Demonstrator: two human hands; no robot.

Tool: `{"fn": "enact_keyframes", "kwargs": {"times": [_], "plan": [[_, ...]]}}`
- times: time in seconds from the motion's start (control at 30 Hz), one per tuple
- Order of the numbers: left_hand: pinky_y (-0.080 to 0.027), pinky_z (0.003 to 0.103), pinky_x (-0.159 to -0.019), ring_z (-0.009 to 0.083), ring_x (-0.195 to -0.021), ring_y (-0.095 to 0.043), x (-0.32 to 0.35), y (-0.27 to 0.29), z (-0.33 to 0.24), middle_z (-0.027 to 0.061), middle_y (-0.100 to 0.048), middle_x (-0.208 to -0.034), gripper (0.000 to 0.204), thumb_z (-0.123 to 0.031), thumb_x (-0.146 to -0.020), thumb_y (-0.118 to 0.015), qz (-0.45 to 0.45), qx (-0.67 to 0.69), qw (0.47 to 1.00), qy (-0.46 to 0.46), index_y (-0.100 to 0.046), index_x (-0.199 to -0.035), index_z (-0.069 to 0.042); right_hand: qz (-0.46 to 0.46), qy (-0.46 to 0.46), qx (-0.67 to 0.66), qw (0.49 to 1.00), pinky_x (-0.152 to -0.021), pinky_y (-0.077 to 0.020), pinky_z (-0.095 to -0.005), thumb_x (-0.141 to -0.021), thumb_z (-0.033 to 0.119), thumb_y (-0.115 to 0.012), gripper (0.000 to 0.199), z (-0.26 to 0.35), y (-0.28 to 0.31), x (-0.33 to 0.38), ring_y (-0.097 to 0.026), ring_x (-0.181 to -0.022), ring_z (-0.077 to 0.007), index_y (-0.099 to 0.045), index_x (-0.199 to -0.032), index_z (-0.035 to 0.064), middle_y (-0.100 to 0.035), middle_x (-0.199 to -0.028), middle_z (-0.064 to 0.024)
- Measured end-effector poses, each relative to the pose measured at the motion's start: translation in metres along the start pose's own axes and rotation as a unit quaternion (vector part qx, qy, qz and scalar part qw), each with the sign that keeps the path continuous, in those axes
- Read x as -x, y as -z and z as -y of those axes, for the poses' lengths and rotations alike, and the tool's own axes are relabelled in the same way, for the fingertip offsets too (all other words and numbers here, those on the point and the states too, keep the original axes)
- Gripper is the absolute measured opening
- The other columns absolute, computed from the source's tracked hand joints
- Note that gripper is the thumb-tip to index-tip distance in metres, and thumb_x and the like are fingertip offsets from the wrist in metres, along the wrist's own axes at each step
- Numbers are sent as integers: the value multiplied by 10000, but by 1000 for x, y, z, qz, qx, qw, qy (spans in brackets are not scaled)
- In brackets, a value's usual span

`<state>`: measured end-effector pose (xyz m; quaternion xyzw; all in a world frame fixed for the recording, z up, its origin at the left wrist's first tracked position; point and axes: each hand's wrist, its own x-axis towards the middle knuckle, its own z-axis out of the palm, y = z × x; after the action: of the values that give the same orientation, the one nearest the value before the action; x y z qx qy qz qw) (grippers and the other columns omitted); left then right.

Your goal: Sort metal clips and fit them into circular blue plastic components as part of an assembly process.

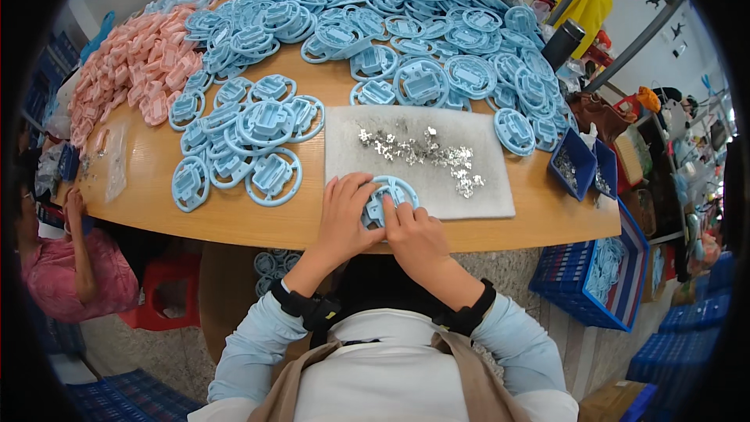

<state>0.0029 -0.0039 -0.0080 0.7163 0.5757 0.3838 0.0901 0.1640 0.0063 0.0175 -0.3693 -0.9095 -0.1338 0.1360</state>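
A light-blue round plastic part (401, 185), a ring with a shaped centre, lies at the front edge of the white foam pad. My left hand (341, 215) grips its left side, with the thumb low against the rim. On the centre of the part, the fingers of my right hand (416, 236) press down, closed together. Whether a small piece sits under those fingertips is hidden. Just beyond my hands, many small silvery metal pieces (426, 151) are strewn over the pad (491, 202).
Light-blue parts (269, 121) lie left of the pad, with a large heap (422, 82) behind it. Pink parts (129, 70) pile up far left. Small blue bins (573, 162) stand at right; a blue crate (547, 273) is below. Another person (78, 273) sits at left.
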Motion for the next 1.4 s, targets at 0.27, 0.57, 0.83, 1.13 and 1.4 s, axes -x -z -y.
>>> {"fn": "enact_keyframes", "kwargs": {"times": [0.27, 0.57, 0.83, 1.13, 1.4], "plan": [[-369, 417, -957, 335, -1116, -490, 1, 14, -14, 173, -518, -1177, 636, -231, -581, -827, -53, 65, 996, -10, -542, -1115, -36, -33, -111, -244, 963, -576, -504, -343, -801, 152, -590, 398, -26, 13, -5, -634, -728, -252, -579, -1190, 67, -580, -873, -109], [-498, 274, -770, 160, -910, -599, 32, 42, -31, 82, -597, -1082, 448, -245, -842, -687, 60, 614, 710, 339, -541, -1172, 19, -3, -202, -669, 715, -638, -464, -248, -881, 61, -551, 306, -21, 4, 2, -569, -705, -88, -576, -1178, -8, -650, -831, -64], [-527, 307, -772, 163, -905, -640, 71, 82, -5, 85, -658, -1007, 358, -228, -876, -643, 74, 586, 683, 429, -585, -1127, 20, 37, -117, -632, 765, -624, -482, -286, -858, 61, -556, 318, 19, 10, -11, -613, -666, -176, -601, -1171, 33, -658, -838, -149], [-507, 346, -853, 203, -941, -631, 172, 95, 21, 115, -642, -1052, 296, -128, -861, -635, -249, 637, 579, 444, -576, -1115, 12, 92, 84, -491, 862, -594, -491, -404, -816, 227, -622, 333, 81, -10, -55, -625, -700, -335, -620, -1088, 34, -617, -867, -197], [-448, 294, -883, 176, -1033, -582, 242, 94, 70, 117, -623, -1111, 460, -287, -908, -607, -256, 210, 805, 493, -525, -1213, 46, 105, 141, -344, 922, -577, -507, -428, -788, 363, -668, 445, 89, -9, -85, -613, -679, -351, -553, -955, -33, -526, -913, -185]]}}
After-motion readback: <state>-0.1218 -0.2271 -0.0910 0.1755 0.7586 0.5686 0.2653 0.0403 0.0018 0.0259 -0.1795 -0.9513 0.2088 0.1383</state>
